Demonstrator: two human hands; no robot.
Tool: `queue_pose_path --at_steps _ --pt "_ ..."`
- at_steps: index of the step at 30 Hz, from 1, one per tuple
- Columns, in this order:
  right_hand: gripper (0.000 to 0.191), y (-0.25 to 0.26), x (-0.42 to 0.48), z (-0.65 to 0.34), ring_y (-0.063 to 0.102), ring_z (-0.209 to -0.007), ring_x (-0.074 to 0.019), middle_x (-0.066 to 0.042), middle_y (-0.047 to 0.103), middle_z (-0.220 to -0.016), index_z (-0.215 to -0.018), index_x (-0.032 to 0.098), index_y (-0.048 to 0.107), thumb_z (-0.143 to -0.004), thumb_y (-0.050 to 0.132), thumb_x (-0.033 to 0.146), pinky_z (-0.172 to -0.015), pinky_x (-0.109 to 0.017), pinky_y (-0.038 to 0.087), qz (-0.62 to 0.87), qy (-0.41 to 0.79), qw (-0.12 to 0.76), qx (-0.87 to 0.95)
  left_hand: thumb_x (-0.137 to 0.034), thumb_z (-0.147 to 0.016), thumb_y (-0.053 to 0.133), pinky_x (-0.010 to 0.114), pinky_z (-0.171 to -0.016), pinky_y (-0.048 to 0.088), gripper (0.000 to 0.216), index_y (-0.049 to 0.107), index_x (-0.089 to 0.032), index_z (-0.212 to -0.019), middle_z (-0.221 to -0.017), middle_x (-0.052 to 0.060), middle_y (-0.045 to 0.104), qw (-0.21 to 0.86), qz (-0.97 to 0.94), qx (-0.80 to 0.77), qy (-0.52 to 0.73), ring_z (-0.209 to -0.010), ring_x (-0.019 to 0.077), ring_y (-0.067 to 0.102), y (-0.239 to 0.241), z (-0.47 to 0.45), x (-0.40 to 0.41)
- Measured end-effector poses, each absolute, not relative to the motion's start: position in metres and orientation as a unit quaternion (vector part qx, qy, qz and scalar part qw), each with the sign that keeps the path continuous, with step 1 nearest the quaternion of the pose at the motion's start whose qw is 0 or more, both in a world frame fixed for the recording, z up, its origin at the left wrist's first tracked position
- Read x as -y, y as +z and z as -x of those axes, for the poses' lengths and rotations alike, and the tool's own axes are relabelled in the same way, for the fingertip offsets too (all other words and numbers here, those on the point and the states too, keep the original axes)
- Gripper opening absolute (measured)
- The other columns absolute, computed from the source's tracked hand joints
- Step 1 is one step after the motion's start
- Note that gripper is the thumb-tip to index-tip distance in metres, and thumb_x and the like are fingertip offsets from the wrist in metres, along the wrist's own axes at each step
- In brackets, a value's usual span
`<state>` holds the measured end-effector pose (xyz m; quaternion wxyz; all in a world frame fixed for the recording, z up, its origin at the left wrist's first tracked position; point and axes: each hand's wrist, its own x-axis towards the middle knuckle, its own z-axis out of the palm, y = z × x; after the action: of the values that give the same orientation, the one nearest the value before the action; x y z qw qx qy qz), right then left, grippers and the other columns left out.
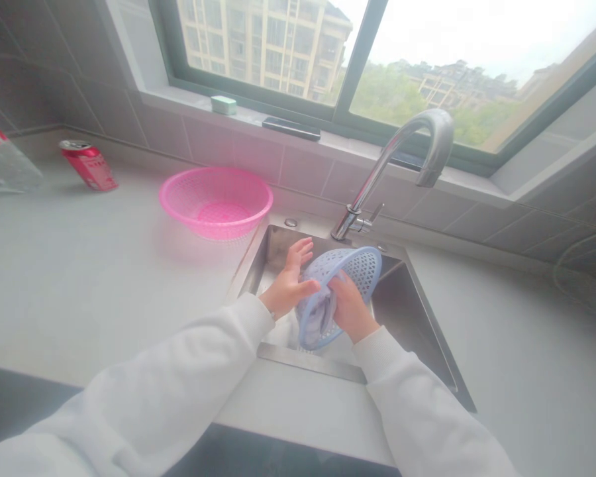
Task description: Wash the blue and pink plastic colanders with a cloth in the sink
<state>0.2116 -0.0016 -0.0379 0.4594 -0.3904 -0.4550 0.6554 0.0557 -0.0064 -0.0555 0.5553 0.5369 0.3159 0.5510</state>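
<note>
A light blue perforated plastic basket (364, 268) is tilted on its side over the sink (412, 318), its opening turned towards me and to the right. My right hand (348, 305) reaches inside it, fingers closed on a greyish-white cloth (320, 314) that lies against the inner wall. Part of the fingers is hidden by the cloth and basket. At the basket's left outer side is my left hand (292, 281), fingers spread upward and thumb stretched towards the rim. Whether its palm touches the basket cannot be told. White suds or something pale shows below in the sink.
A chrome faucet (365, 182) arches behind the sink. Left of it stands a pink perforated basket (216, 228). Farther left are a red can (90, 167) and a clear plastic bag or bottle (4, 162). A green box (223, 105) and dark flat object (291, 128) lie on the sill.
</note>
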Motion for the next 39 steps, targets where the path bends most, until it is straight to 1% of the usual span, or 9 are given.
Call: queue_pose_path --at_steps 6,10,13,17,21,23,28,31,39 --pt "0.040 -0.047 -0.014 -0.232 0.069 -0.108 -0.0293 -0.003 0.077 -0.099 -0.107 0.025 0.069 -0.079 0.069 0.054 -0.091 -0.045 0.057 0.334 0.743 0.501 0.291 -0.065 -0.066 0.083 0.062 -0.126 0.012 0.111 0.031 -0.032 -0.158 -0.171 0.014 0.015 0.439 -0.702 -0.363 0.428 -0.159 0.0405 0.009 -0.055 -0.051 0.012" --pt "0.035 -0.051 -0.017 -0.229 0.072 -0.098 -0.0262 -0.001 0.077 -0.093 -0.102 0.026 0.068 -0.078 0.072 0.051 -0.088 -0.041 0.058 0.338 0.737 0.504 0.298 -0.062 -0.070 0.081 0.061 -0.125 0.021 0.107 0.026 -0.040 -0.160 -0.173 0.008 -0.002 0.437 -0.715 -0.399 0.371 -0.158 0.0400 0.012 -0.057 -0.060 0.018" --pt "0.036 -0.047 -0.008 -0.218 0.070 -0.092 -0.0238 0.000 0.075 -0.093 -0.105 0.026 0.067 -0.075 0.074 0.046 -0.086 -0.038 0.056 0.348 0.694 0.499 0.385 -0.057 -0.076 0.076 0.057 -0.126 0.020 0.091 0.037 -0.037 -0.157 -0.172 0.008 0.007 0.431 -0.686 -0.390 0.437 -0.158 0.0373 0.015 -0.059 -0.063 0.016" --pt "0.021 -0.041 0.008 -0.205 0.063 -0.081 -0.0198 0.001 0.070 -0.084 -0.092 0.022 0.068 -0.071 0.068 0.025 -0.080 -0.033 0.049 0.431 0.569 0.293 0.636 -0.049 -0.083 0.064 0.055 -0.124 0.026 0.070 0.053 -0.024 -0.147 -0.157 0.012 0.046 0.479 -0.565 -0.358 0.569 -0.149 0.0356 0.037 -0.061 -0.058 0.004" --pt "0.009 -0.042 0.014 -0.206 0.060 -0.080 -0.0195 0.000 0.069 -0.080 -0.077 0.019 0.066 -0.068 0.063 0.018 -0.078 -0.032 0.045 0.452 0.472 0.089 0.751 -0.045 -0.080 0.066 0.054 -0.117 0.036 0.063 0.061 -0.022 -0.139 -0.148 0.012 0.058 0.556 -0.490 -0.337 0.581 -0.140 0.0368 0.048 -0.061 -0.052 -0.004" --pt "0.012 -0.043 0.011 -0.208 0.060 -0.078 -0.0197 -0.001 0.068 -0.079 -0.082 0.020 0.067 -0.071 0.065 0.023 -0.075 -0.032 0.046 0.463 0.519 0.124 0.708 -0.044 -0.080 0.069 0.054 -0.118 0.034 0.061 0.063 -0.023 -0.137 -0.147 0.011 0.059 0.544 -0.509 -0.329 0.580 -0.140 0.0366 0.048 -0.061 -0.053 -0.004" --pt "0.037 -0.042 0.000 -0.204 0.064 -0.088 -0.0205 -0.001 0.067 -0.095 -0.107 0.026 0.060 -0.076 0.068 0.045 -0.082 -0.034 0.052 0.412 0.644 0.478 0.432 -0.038 -0.080 0.070 0.052 -0.126 0.019 0.056 0.065 -0.031 -0.135 -0.153 0.006 0.054 0.463 -0.623 -0.328 0.539 -0.152 0.0346 0.033 -0.060 -0.063 0.002" --pt "0.045 -0.040 0.003 -0.196 0.065 -0.095 -0.0215 -0.001 0.067 -0.101 -0.116 0.029 0.055 -0.077 0.066 0.049 -0.088 -0.036 0.053 0.393 0.643 0.519 0.403 -0.038 -0.080 0.069 0.052 -0.126 0.021 0.057 0.064 -0.029 -0.137 -0.154 0.007 0.052 0.441 -0.611 -0.330 0.569 -0.150 0.0345 0.036 -0.059 -0.065 0.004" --pt "0.023 -0.041 0.014 -0.199 0.058 -0.100 -0.0231 -0.004 0.064 -0.104 -0.090 0.022 0.062 -0.069 0.057 0.016 -0.096 -0.039 0.045 0.435 0.447 0.163 0.764 -0.043 -0.078 0.070 0.051 -0.116 0.040 0.061 0.064 -0.022 -0.135 -0.142 0.010 0.063 0.503 -0.470 -0.341 0.641 -0.137 0.0353 0.052 -0.052 -0.048 0.000"
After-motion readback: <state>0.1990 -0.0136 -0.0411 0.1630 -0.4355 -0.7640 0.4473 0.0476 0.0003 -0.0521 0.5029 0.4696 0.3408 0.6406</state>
